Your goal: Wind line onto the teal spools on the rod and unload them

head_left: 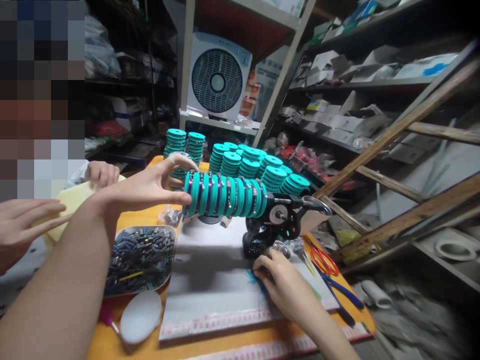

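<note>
A row of teal spools [215, 194], wound with dark thread and pinned with small metal clips, lies sideways on a black winding machine [279, 215]. My left hand [157, 182] reaches across to its left end, thumb below and fingers above, gripping the end spool's rim. Below the machine's base, my right hand [275, 275] is closed low over the white sheet [213, 280]. Its fingertips are pressed together, and whatever they may hold is hidden. A few blue-teal thread scraps [255, 277] lie beside them. Behind the right hand is a small round metal dish [281, 248].
Stacked teal spools [250, 162] stand behind the machine. Left are a tray of small dark parts [144, 255] and a white oval lid [141, 317]. Blue-handled pliers [343, 290] and orange-handled scissors [324, 261] lie right. Another person's hands [103, 175] hold yellow material. A wooden ladder [397, 185] leans right.
</note>
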`<move>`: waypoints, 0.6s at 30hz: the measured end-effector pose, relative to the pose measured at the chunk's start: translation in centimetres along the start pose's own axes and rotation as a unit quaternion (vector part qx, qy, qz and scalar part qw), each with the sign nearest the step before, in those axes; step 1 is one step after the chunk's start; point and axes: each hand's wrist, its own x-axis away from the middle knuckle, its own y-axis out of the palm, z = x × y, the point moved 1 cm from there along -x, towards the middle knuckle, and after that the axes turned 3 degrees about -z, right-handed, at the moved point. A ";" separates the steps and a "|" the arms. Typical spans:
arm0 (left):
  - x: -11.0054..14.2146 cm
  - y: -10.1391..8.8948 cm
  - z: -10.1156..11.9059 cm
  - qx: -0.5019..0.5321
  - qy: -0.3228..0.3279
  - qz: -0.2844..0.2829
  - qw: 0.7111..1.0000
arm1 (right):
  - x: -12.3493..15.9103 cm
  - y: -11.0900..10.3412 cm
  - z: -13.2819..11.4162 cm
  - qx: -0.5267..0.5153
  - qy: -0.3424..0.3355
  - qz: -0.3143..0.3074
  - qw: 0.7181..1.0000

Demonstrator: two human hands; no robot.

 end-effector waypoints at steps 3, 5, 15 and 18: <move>-0.1 0.0 0.0 -0.013 0.014 0.002 1.000 | -0.1 0.2 -0.2 0.016 -0.003 0.002 1.000; -0.1 0.0 0.0 -0.022 0.019 0.001 1.000 | -0.1 0.4 -0.6 0.034 -0.002 0.006 0.999; 0.2 0.1 0.6 -0.051 0.010 0.006 0.999 | 0.8 0.6 -0.5 0.026 -0.023 0.070 0.997; 0.2 0.1 0.3 -0.050 0.029 0.012 0.998 | 2.2 -0.8 -0.9 -0.010 -0.066 0.135 0.989</move>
